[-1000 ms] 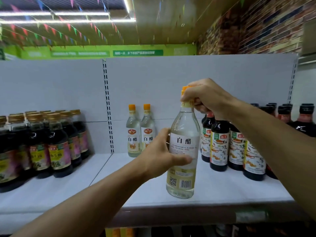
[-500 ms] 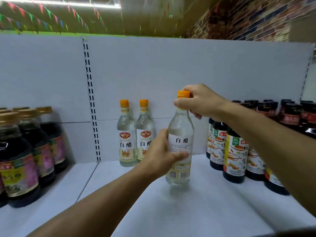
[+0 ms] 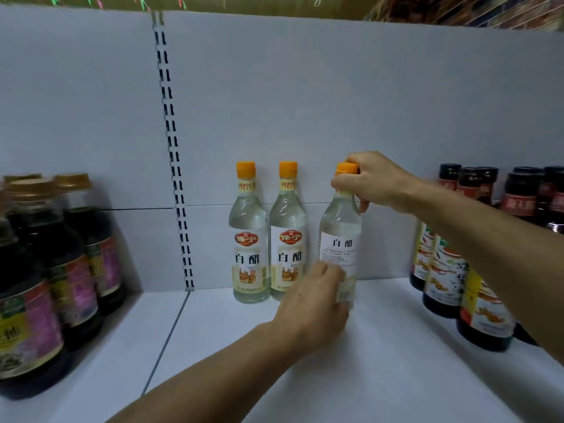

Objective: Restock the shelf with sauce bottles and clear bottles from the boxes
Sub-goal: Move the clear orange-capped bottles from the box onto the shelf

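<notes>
**Now a third clear bottle stands near the back of the shelf**

Up close, both hands are on one clear bottle (image 3: 340, 239) with an orange cap. The right hand (image 3: 374, 178) reaches in from the right and its fingers are curled round the cap and neck, clamped on the top. The left hand (image 3: 314, 296) comes up from the front edge of the shelf (image 3: 381, 346) and wraps its fingers round the bottle's lower part, covering the base, so I cannot tell whether the bottom is touching the shelf board. The bottle is upright, its white label with dark characters facing out.

Just to its left, two more clear bottles (image 3: 268, 236) of the same kind stand side by side against the shelf's back panel (image 3: 335, 87), touching or nearly touching each other. The held bottle sits slightly forward of them, a small gap apart.

Along the right edge of the shelf runs a row of dark sauce bottles (image 3: 439, 279) with colourful labels, partly hidden behind the right forearm. At the left edge stands a cluster of bigger dark bottles with gold caps (image 3: 58, 261), beyond the slotted upright (image 3: 174, 154) that divides the back panel.
</notes>
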